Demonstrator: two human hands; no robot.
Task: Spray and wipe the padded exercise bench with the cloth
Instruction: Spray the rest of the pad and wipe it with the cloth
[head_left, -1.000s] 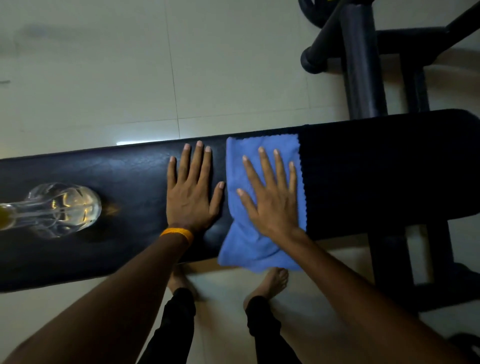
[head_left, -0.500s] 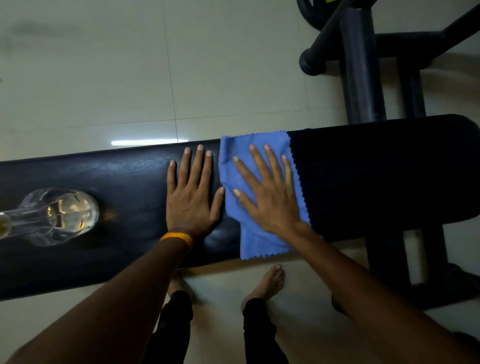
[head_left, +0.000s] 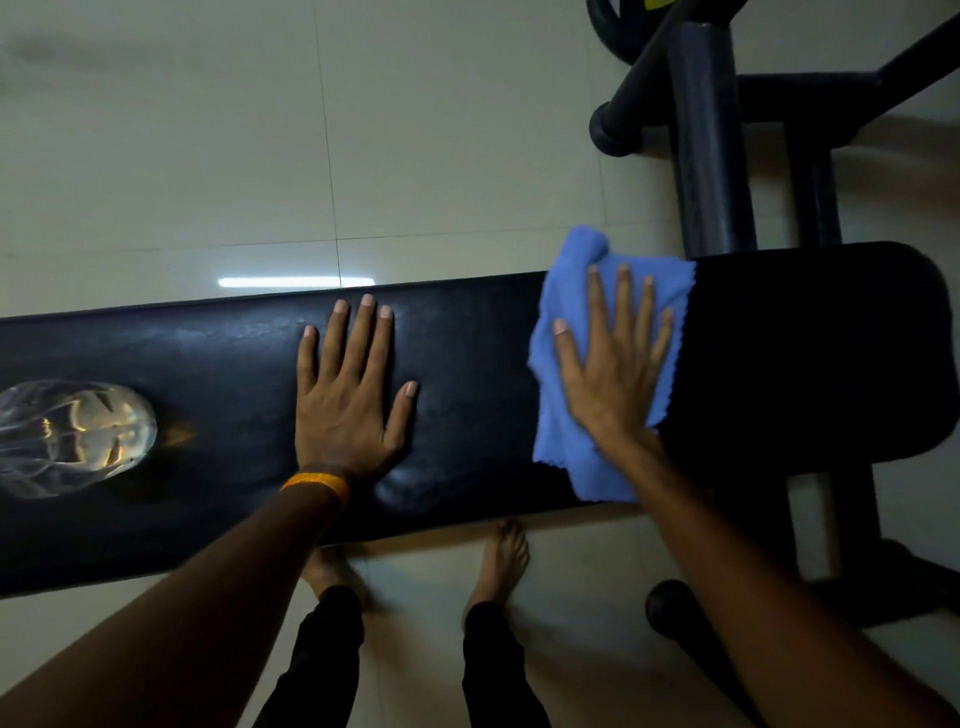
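The black padded bench (head_left: 234, 364) runs across the view from left to right. My right hand (head_left: 618, 364) lies flat, fingers spread, on the blue cloth (head_left: 566, 452), which is pressed onto the pad towards its right end; the cloth's far corner is bunched up over the bench's far edge. My left hand (head_left: 350, 400), with an orange band at the wrist, rests flat and open on the bare pad in the middle, well apart from the cloth. A clear spray bottle (head_left: 72, 436) stands on the pad at the left edge of the view.
A dark metal upright and frame bars (head_left: 711, 145) rise behind the bench's right end. The bench's own legs (head_left: 831, 530) stand at the lower right. My bare feet (head_left: 498, 556) are on the pale tiled floor under the near edge.
My right hand has slid the cloth to the right along the pad, away from my left hand, and the cloth's far corner has bunched up. The left hand stays put.
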